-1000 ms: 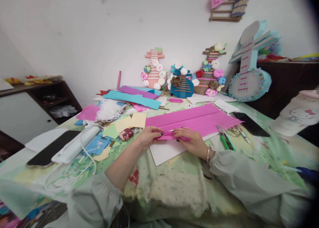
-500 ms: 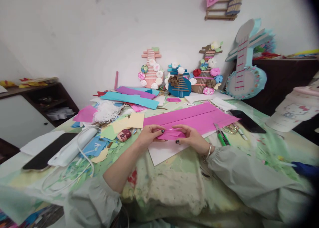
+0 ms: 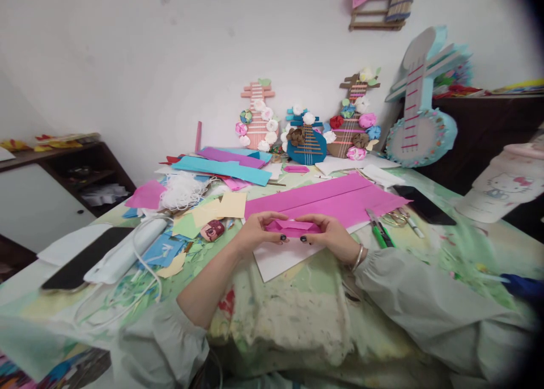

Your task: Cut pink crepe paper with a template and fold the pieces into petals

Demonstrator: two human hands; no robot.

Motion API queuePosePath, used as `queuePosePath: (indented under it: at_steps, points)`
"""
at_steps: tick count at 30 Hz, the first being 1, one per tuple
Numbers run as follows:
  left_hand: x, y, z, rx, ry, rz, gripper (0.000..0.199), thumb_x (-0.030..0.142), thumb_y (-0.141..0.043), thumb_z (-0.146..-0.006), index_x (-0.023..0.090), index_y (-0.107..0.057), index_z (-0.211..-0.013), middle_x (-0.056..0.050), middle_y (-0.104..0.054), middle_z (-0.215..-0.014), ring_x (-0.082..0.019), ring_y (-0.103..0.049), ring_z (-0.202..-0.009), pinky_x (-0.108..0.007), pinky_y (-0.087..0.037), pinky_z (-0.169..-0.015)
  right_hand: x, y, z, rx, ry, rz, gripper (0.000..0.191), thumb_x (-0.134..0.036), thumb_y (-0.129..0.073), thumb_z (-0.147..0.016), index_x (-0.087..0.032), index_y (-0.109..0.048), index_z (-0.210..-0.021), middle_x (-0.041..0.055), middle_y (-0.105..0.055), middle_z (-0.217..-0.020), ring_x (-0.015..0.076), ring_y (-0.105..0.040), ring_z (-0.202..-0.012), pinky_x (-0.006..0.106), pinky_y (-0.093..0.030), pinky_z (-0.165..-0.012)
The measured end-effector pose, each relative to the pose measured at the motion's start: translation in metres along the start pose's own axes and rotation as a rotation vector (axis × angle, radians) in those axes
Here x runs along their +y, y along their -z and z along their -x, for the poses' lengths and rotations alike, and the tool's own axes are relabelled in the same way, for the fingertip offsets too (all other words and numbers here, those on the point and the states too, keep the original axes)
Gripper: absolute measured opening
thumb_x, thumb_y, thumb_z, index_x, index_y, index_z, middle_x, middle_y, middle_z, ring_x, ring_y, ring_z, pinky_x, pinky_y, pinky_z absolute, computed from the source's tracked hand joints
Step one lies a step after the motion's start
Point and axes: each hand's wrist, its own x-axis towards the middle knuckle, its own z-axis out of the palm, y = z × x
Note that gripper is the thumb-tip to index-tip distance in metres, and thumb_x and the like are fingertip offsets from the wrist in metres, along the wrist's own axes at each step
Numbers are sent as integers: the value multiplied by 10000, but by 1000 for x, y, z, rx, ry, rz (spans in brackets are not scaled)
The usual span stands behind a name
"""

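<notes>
A small folded pink paper piece (image 3: 293,227) is held between both hands at the middle of the table. My left hand (image 3: 260,231) grips its left end, thumb at the lower edge. My right hand (image 3: 326,236) grips the right end in the same way. Behind them lies a large pink paper sheet (image 3: 323,196), partly over a white sheet (image 3: 276,261). Another small folded pink piece (image 3: 296,169) lies farther back, near the decorated lutes.
Green-handled scissors (image 3: 379,230) and a black phone (image 3: 425,204) lie at the right, beside a cup (image 3: 501,182). Paper scraps, white string (image 3: 185,190), a cable and another dark phone (image 3: 87,258) spread over the left. Several paper-flower lutes (image 3: 306,142) stand against the wall.
Both thumbs have moved down to the lower edge of the small pink piece, and its folded shape now shows level between the hands. The camera view has shifted slightly.
</notes>
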Motion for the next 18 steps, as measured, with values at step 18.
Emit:
queuePosePath:
  at_steps: [18]
  points:
    - [-6, -1, -4, 54, 59, 47, 591, 294, -831, -636, 81, -598, -1136, -83, -710, -757, -186, -709, -672, -255, -572, -634, -2, -1, -1, -49, 4, -91, 474, -283, -768, -635, -124, -637, -1062, -4, -660, -655, 113, -600, -533, 258, -481, -542]
